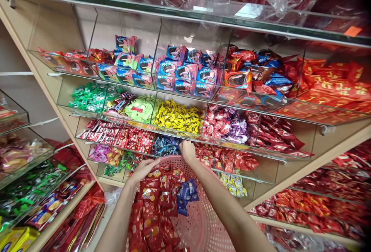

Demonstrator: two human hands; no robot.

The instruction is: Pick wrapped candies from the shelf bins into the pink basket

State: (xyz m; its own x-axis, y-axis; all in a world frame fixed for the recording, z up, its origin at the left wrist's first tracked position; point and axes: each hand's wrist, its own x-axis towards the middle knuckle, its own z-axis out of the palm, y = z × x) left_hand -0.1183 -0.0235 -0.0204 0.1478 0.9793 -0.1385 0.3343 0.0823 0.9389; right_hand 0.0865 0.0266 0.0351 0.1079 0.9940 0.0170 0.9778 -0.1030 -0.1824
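Half-full pink perforated plastic basket (199, 221): red, blue sweets in. Left hand (143, 169) open on rim; right hand (188, 150) reaching blue-wrapped candies (165, 146), grip unclear.

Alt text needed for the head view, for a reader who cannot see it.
Two bare hands work over a pink basket of red and blue sweet packets: the left hand rests on its rim, the right hand reaches to the blue sweets in a clear shelf bin. Tiered bins of colourful wrapped sweets fill the shelves above.
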